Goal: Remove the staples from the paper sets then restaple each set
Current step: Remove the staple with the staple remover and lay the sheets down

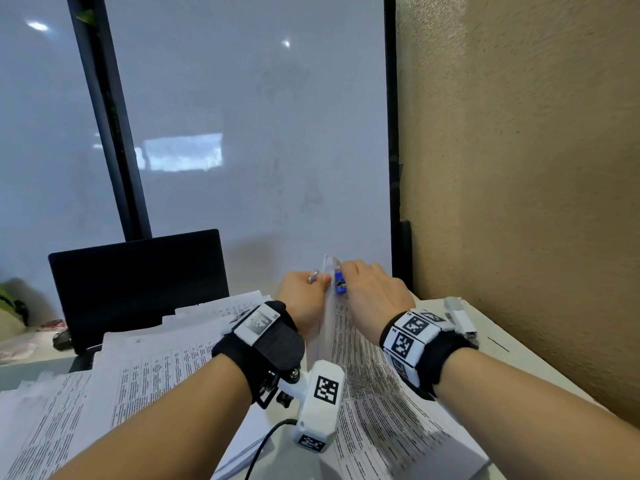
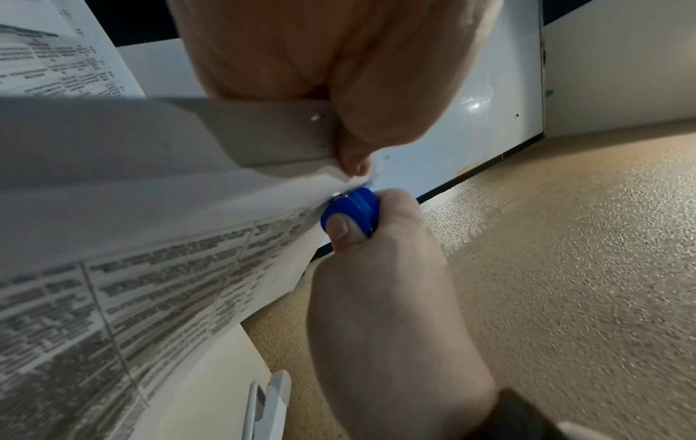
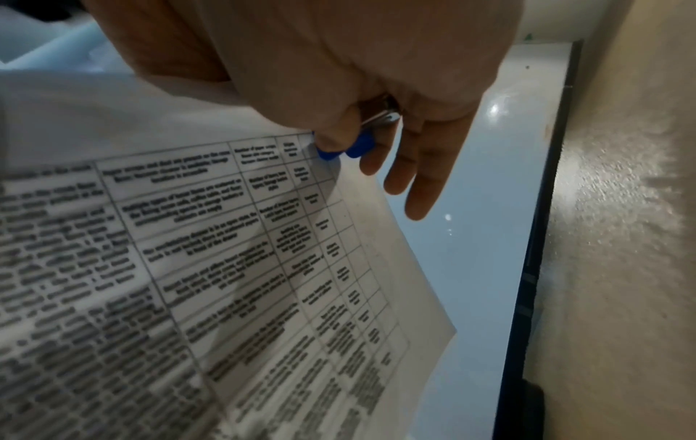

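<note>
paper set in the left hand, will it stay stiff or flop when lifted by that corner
Probably floppy: the paper set already curves and sags away from the left hand pinching its corner. Likely light too, since that pinch holds it while the staple remover bites.

The staple remover (image 2: pixel 352 210) pinched between the right hand's (image 2: pixel 380 297) thumb and fingers is bright blue with a glint of silver metal at its tip. The paper set (image 3: pixel 233 253) beside those fingers is white, printed with black text in a ruled black grid of table cells; its folded-back sheets by the left hand's (image 2: pixel 301 59) fingertips are plain greyish white. Beyond the fingers, the whiteboard (image 1: pixel 249 133) is pale grey-white with a black frame, and the wall (image 1: pixel 519 168) is speckled tan.
</note>
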A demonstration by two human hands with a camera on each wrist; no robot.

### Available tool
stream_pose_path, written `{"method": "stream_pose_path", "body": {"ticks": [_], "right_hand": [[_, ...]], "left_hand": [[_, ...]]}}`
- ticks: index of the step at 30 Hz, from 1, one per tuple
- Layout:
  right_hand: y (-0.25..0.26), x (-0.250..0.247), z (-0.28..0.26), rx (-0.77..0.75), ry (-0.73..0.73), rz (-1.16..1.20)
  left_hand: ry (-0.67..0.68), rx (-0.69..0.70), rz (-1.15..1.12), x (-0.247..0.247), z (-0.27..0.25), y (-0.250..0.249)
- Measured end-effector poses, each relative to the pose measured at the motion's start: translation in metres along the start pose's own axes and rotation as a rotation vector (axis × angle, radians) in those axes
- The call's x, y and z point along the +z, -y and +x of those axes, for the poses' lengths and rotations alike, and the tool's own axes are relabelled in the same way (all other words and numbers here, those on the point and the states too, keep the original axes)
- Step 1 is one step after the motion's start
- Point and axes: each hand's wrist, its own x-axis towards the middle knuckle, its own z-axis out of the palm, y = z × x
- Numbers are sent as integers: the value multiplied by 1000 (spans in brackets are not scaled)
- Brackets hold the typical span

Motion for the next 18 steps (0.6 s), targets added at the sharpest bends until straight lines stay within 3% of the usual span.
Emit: {"method": "stream_pose_path", "body": {"ticks": [7,12,18], "right_hand": [[-4,4,-1,92,-38,348],[-8,15,2,153,-51,537],[-17,29,11,205,-1,795]], "left_hand": [[-47,-51,-95,-1,10,4],[-7,-100,-228,-2,15,7],[-38,-108,-259,-1,21,16]]}}
